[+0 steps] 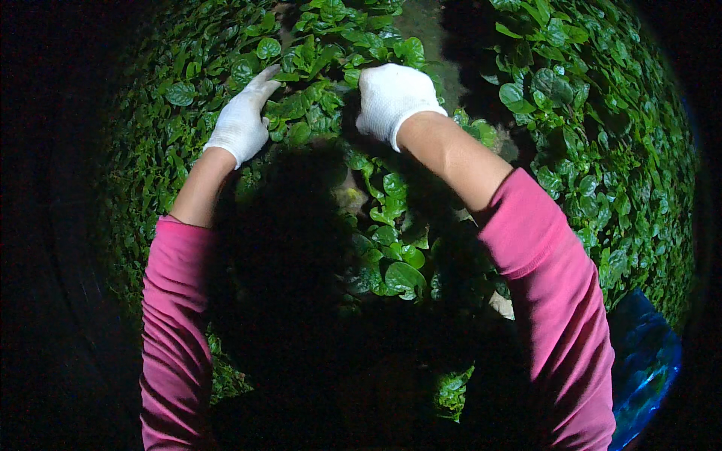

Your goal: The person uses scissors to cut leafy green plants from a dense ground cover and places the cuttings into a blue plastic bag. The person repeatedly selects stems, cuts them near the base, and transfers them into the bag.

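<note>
Low leafy plants with glossy, rounded green leaves (304, 107) fill the ground in front of me. My left hand (241, 121), in a white knit glove, lies against the left side of a clump. Its fingers stretch forward and the thumb stands apart, with nothing seen in its grasp. To the right, my right hand (399, 97) wears a matching glove and is curled over the same row of plants. Its back faces me, so the fingertips and anything between them are hidden. Shorter stems with broad leaves (403, 276) grow nearer to me, below the right hand.
A strip of bare soil (424, 34) runs beyond my right hand. Past it, a dense bed of the same foliage (598, 141) spreads rightward. Shiny blue plastic (646, 366) lies at lower right, beside my pink sleeve (558, 304). Deep shadow hides the ground between my arms.
</note>
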### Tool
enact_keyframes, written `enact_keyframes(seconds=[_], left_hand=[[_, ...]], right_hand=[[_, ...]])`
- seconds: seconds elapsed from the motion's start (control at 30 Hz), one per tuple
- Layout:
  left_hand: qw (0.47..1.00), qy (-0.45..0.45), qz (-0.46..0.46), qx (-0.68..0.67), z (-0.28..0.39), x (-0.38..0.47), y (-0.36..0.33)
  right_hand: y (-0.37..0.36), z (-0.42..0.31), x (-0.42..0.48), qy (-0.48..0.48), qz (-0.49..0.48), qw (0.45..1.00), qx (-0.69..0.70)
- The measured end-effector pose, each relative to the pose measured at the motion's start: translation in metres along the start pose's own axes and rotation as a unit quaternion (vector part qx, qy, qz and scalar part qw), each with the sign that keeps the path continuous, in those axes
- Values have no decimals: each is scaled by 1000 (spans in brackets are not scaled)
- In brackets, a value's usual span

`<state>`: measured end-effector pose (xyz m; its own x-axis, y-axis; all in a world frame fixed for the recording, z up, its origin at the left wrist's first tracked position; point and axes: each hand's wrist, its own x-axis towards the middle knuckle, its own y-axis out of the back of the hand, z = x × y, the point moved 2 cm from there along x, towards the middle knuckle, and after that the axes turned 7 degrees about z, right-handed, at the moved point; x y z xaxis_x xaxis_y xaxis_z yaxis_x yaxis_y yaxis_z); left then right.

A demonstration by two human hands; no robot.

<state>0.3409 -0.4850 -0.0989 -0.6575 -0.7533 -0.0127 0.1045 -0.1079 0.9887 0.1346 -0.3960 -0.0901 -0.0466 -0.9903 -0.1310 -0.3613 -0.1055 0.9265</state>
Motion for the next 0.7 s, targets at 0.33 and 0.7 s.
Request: enact_keyframes(seconds=[0.33, 0.7], left_hand=[[997, -13, -31, -76, -25, 0, -1], [996, -27, -39, -70, -17, -1, 6]], right_hand=[[2, -6, 12, -5, -32, 999, -20], [7, -6, 17, -36, -72, 997, -6]])
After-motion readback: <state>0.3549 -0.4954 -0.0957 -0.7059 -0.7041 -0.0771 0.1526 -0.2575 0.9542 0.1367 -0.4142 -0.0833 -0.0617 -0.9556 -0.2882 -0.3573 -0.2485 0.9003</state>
